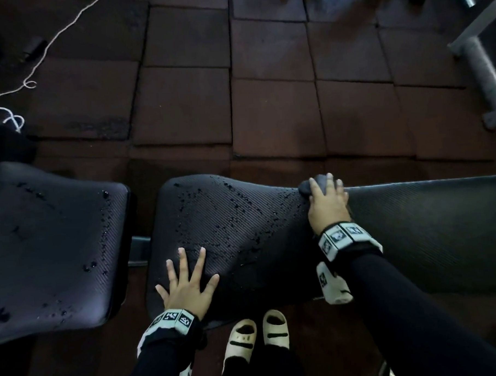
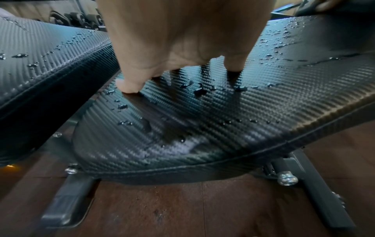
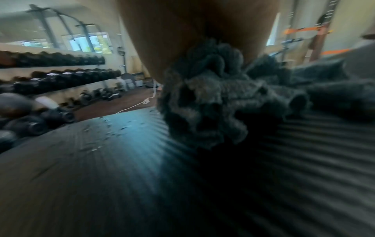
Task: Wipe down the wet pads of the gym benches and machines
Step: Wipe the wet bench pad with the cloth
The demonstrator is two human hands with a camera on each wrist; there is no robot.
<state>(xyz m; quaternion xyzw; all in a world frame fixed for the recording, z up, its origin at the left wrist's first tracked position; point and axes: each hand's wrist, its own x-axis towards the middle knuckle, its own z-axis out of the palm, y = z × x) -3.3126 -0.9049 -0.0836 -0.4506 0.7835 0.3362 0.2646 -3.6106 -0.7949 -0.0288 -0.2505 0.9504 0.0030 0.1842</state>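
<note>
A long black textured bench pad (image 1: pixel 242 216) runs across the front of the head view. Water drops cover its left part (image 2: pixel 202 120); its right stretch looks dry. My left hand (image 1: pixel 188 278) lies flat with fingers spread on the pad's near left end, fingertips (image 2: pixel 233 67) touching the wet surface. My right hand (image 1: pixel 328 201) grips a bunched dark grey cloth (image 1: pixel 306 188) and presses it onto the pad's far edge, at the border of the wet area. The right wrist view shows the cloth (image 3: pixel 213 99) crumpled under the palm. A separate seat pad (image 1: pixel 53 247), also dotted with drops, sits to the left.
Dark rubber tiles (image 1: pixel 265 101) cover the floor beyond the bench. A white cord (image 1: pixel 50 43) trails at far left, a grey metal frame (image 1: pixel 486 72) stands at far right. Dumbbell racks (image 3: pixel 50 75) line the wall. My feet in white slippers (image 1: pixel 259 338) stand against the bench.
</note>
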